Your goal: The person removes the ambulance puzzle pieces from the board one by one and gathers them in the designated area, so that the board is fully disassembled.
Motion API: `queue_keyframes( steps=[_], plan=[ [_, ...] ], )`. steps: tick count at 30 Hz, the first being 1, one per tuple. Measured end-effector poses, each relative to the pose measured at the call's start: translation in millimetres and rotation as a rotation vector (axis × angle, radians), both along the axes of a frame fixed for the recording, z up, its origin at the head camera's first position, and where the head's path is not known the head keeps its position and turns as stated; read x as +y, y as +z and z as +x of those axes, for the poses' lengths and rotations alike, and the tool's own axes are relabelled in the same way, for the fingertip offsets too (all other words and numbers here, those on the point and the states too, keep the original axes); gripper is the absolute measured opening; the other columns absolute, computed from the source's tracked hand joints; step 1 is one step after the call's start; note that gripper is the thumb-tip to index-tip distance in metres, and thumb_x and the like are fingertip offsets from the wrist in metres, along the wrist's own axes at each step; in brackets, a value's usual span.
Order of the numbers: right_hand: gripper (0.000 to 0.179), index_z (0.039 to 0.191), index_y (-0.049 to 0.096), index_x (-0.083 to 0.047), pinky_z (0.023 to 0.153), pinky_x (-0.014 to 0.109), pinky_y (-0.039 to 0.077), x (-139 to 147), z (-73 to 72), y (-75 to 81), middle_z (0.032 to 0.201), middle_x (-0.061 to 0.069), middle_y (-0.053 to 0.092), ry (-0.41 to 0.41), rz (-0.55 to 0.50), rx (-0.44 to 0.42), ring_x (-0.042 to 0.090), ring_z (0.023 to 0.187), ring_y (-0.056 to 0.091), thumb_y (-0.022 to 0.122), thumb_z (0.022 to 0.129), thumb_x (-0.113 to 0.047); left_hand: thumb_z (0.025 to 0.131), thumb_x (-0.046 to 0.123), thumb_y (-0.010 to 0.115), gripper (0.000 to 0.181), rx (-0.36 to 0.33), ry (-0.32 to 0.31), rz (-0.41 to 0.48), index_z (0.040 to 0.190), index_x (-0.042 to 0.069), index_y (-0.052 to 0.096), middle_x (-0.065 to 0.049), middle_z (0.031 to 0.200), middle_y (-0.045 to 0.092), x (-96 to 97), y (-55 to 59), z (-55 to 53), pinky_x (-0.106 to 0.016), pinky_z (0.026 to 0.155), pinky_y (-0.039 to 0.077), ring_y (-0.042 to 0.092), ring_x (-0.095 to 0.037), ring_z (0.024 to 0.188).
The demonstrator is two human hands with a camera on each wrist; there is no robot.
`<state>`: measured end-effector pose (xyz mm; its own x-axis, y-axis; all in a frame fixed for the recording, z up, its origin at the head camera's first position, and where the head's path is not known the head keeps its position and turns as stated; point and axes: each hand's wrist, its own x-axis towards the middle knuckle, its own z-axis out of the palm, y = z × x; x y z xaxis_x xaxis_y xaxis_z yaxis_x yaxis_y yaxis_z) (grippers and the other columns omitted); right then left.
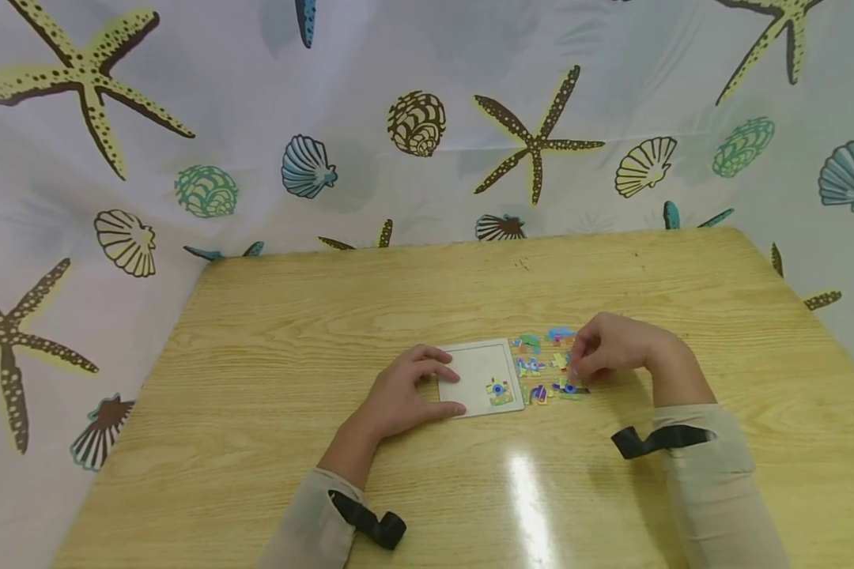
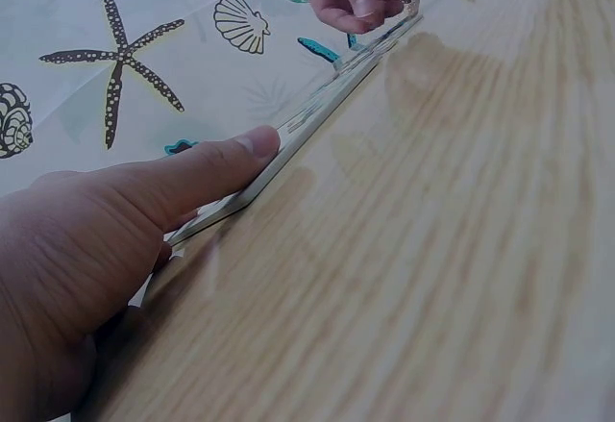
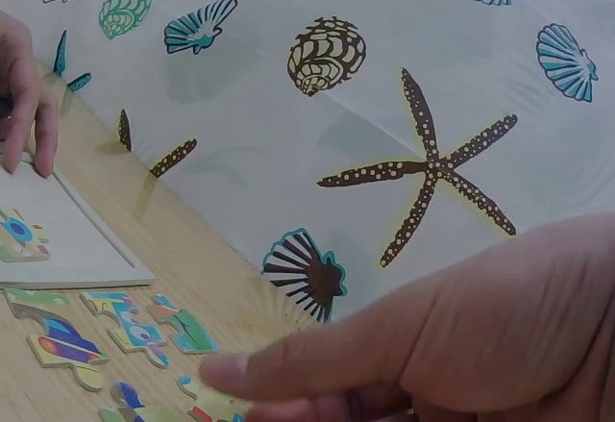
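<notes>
A white square puzzle board (image 1: 474, 365) lies on the table with a few joined jigsaw pieces (image 1: 499, 392) in its near right corner. My left hand (image 1: 407, 393) holds the board at its left side, thumb (image 2: 258, 143) on the near edge and fingers over the far part. Several colourful loose pieces (image 3: 65, 337) are spread just right of the board. Over their right side, my right hand (image 1: 615, 348) pinches a puzzle piece (image 2: 411, 3) between thumb and fingers; the piece shows tilted up in the left wrist view. Its fingertips are partly hidden in the right wrist view.
The wood-grain table (image 1: 292, 340) reaches back to a white curtain (image 1: 370, 190) printed with starfish and shells, which also hangs along both sides. A bright light reflection lies on the tabletop in front of the board. Black straps (image 1: 366, 518) circle both sleeves.
</notes>
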<state>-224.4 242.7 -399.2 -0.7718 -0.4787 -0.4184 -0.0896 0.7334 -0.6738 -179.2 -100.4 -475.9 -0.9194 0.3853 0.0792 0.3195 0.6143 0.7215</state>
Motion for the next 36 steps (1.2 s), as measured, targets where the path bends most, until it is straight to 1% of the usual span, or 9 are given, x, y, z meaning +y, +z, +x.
queue_keyframes(
  steps=[5,7,9,14,16,21,26,30,36],
  plan=[
    [0.020,0.104,0.069,-0.002,0.073,0.035,0.057,-10.8,-2.7,-3.9,0.091,0.012,0.069,-0.004,-0.187,0.063,0.023,0.079,0.064,0.071,0.093,-0.018,0.071,0.041,0.090,0.037,0.012,-0.002,-0.010,0.101,0.025,0.077,0.008,0.128,0.060,-0.6,-0.9,0.3,-0.044,0.107,0.044,0.054,-0.020,0.127],
    [0.020,0.105,0.069,-0.001,0.072,0.038,0.058,-15.8,-3.0,-5.5,0.091,0.015,0.068,0.016,-0.234,0.078,0.027,0.078,0.065,0.071,0.093,-0.017,0.071,0.042,0.090,0.037,0.012,-0.003,-0.012,0.102,0.025,0.077,0.008,0.128,0.061,-0.5,-0.8,0.0,-0.044,0.107,0.044,0.054,-0.020,0.127],
    [0.020,0.105,0.069,-0.001,0.070,0.039,0.057,-20.6,-3.1,-6.7,0.089,0.017,0.069,0.038,-0.255,0.088,0.029,0.075,0.064,0.071,0.094,-0.016,0.071,0.042,0.090,0.037,0.010,-0.002,-0.013,0.102,0.026,0.077,0.008,0.128,0.060,-0.4,-0.5,-0.3,-0.043,0.107,0.044,0.054,-0.020,0.127],
    [0.020,0.107,0.071,0.000,0.065,0.037,0.055,-32.5,-1.5,-8.9,0.088,0.014,0.070,0.083,-0.261,0.095,0.029,0.072,0.064,0.070,0.093,-0.015,0.071,0.043,0.090,0.037,0.003,-0.001,-0.013,0.102,0.026,0.076,0.009,0.128,0.060,-0.5,-0.9,-0.6,-0.043,0.107,0.044,0.054,-0.019,0.128],
    [0.021,0.108,0.071,0.001,0.068,0.036,0.058,-37.2,-0.1,-9.8,0.090,0.014,0.070,0.095,-0.273,0.077,0.028,0.075,0.068,0.070,0.094,-0.014,0.071,0.043,0.090,0.037,0.003,-0.002,-0.013,0.102,0.027,0.076,0.009,0.128,0.060,-0.5,-1.2,-0.6,-0.043,0.107,0.044,0.054,-0.019,0.127],
    [0.022,0.110,0.071,-0.001,0.074,0.033,0.058,-51.4,3.6,-11.5,0.096,0.009,0.069,0.131,-0.258,0.069,0.020,0.080,0.069,0.070,0.093,-0.013,0.071,0.043,0.089,0.037,0.007,-0.004,-0.014,0.102,0.026,0.076,0.009,0.128,0.060,-0.6,-0.8,-0.3,-0.043,0.107,0.044,0.055,-0.019,0.127],
    [0.022,0.112,0.072,-0.005,0.068,0.030,0.054,-65.6,7.4,-13.3,0.097,0.004,0.070,0.160,-0.192,0.120,0.014,0.074,0.063,0.071,0.091,-0.013,0.072,0.043,0.089,0.037,0.017,-0.009,-0.009,0.102,0.025,0.077,0.008,0.128,0.061,-0.9,-0.8,-0.4,-0.043,0.107,0.044,0.055,-0.019,0.126],
    [0.023,0.111,0.073,-0.005,0.067,0.029,0.053,-73.4,10.8,-15.1,0.100,0.005,0.072,0.188,-0.166,0.155,0.012,0.074,0.062,0.073,0.090,-0.012,0.072,0.043,0.089,0.037,0.020,-0.011,-0.011,0.102,0.026,0.077,0.008,0.127,0.061,-1.4,-1.1,-0.6,-0.043,0.107,0.045,0.055,-0.019,0.126],
    [0.027,0.109,0.072,-0.005,0.061,0.030,0.053,-85.4,17.9,-15.0,0.094,0.005,0.071,0.175,-0.124,0.138,0.012,0.071,0.064,0.080,0.083,-0.011,0.072,0.045,0.089,0.037,0.019,-0.014,-0.008,0.101,0.027,0.076,0.009,0.127,0.060,-2.0,-2.1,-1.2,-0.043,0.106,0.045,0.055,-0.018,0.125]
  ],
)
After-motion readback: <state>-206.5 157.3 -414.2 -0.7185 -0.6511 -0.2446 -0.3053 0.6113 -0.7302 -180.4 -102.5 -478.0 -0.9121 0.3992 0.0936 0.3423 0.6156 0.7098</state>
